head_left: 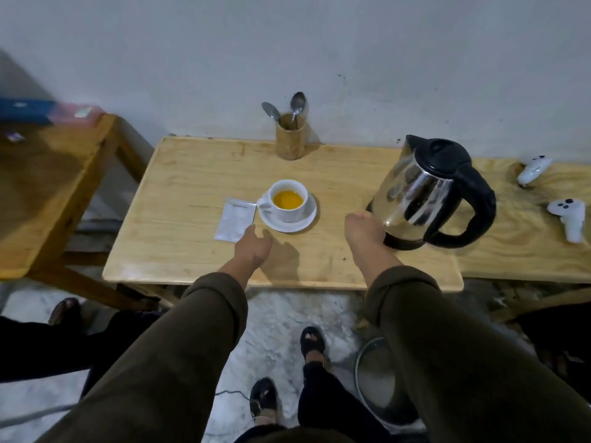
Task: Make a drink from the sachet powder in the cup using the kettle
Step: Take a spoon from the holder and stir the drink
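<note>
A white cup (288, 210) with orange liquid in it stands on a white saucer (297, 223) in the middle of the wooden table (179, 174). A silvery sachet (235, 222) lies flat just left of the saucer. My left hand (252, 247) rests on the table near the sachet's lower right corner, fingers curled, holding nothing. A steel kettle (422, 193) with a black lid and handle stands at the right. My right hand (364, 231) is against the kettle's lower left side, fingers hidden from view.
A wooden holder (290, 139) with two spoons stands at the table's back edge by the wall. Two white controllers (569, 219) lie at the far right. A second wooden table (48, 193) stands to the left. A metal pot (380, 378) sits on the floor.
</note>
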Tool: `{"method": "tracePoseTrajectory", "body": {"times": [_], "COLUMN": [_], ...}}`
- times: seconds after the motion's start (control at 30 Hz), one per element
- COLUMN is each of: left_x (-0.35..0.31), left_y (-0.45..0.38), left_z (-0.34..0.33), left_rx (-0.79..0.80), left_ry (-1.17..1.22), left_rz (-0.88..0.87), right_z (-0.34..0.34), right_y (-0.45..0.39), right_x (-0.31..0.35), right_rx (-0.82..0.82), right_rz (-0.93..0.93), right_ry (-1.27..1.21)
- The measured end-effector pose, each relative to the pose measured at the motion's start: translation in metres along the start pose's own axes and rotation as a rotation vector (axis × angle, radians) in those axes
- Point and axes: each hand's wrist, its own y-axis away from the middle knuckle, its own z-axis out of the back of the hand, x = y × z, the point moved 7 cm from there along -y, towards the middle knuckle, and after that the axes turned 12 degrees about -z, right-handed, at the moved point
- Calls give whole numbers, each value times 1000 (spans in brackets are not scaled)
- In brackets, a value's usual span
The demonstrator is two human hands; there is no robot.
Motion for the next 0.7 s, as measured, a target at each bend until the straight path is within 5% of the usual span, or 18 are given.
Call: {"method": "tracePoseTrajectory", "body": {"times": [0.4,0.7], "left_x": [13,22], "left_y": [-59,-79], "left_z": [11,10], "left_rx": [22,-54], "left_ry": [82,197], "left_rz": [112,233], "right_z": [-96,-160], "right_y": [-63,-85], "right_x": [159,242], "right_rx": [175,142], "right_rz": [327,654], "right_ry": [298,529]}}
